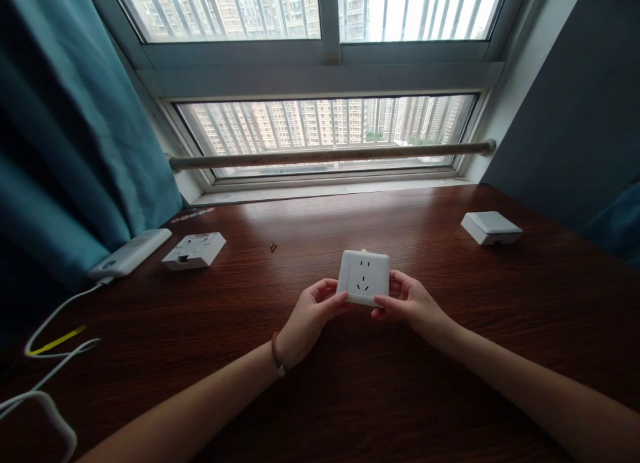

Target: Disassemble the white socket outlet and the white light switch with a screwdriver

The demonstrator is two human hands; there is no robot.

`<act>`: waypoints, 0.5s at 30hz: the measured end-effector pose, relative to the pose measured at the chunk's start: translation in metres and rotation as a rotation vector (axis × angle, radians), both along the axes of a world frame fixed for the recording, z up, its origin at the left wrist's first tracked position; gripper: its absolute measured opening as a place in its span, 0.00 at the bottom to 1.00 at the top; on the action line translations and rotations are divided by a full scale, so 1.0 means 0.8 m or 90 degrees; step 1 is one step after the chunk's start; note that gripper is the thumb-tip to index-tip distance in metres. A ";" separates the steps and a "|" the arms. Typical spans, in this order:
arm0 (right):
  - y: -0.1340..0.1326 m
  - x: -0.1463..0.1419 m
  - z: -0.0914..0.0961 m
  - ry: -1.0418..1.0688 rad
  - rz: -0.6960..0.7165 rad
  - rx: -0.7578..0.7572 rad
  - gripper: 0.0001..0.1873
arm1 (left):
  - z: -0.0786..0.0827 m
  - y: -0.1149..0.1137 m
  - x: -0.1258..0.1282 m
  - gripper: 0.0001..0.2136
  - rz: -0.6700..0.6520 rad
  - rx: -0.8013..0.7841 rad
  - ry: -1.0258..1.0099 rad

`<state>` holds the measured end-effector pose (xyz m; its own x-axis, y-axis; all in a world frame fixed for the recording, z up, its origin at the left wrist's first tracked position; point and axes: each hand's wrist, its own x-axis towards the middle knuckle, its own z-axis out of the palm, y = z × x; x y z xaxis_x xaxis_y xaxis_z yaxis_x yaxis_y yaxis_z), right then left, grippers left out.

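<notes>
L hand (311,314), R hand (411,304) hold socket (363,277) face-up.

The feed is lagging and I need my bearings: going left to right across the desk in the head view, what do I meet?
White cable → white power bank → open mounting box → small screws → left hand → wall socket, held by both hands → right hand → closed white box.
</notes>
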<state>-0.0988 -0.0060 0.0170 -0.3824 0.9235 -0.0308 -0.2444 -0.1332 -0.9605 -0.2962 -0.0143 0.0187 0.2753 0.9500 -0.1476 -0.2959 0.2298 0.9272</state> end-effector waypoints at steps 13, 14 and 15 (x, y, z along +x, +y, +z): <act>-0.008 -0.002 -0.001 0.052 0.062 0.015 0.23 | 0.016 -0.007 0.005 0.10 0.087 0.000 -0.013; -0.008 -0.002 -0.001 0.055 0.064 0.013 0.24 | 0.019 -0.004 0.003 0.10 0.100 -0.006 -0.023; -0.009 -0.002 -0.002 0.058 0.061 0.011 0.24 | 0.023 0.000 0.000 0.10 0.113 -0.014 -0.035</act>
<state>-0.1004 -0.0130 0.0158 -0.4691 0.8828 0.0240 -0.3171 -0.1430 -0.9376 -0.2963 -0.0146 0.0367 0.1124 0.9811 -0.1577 -0.3830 0.1892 0.9042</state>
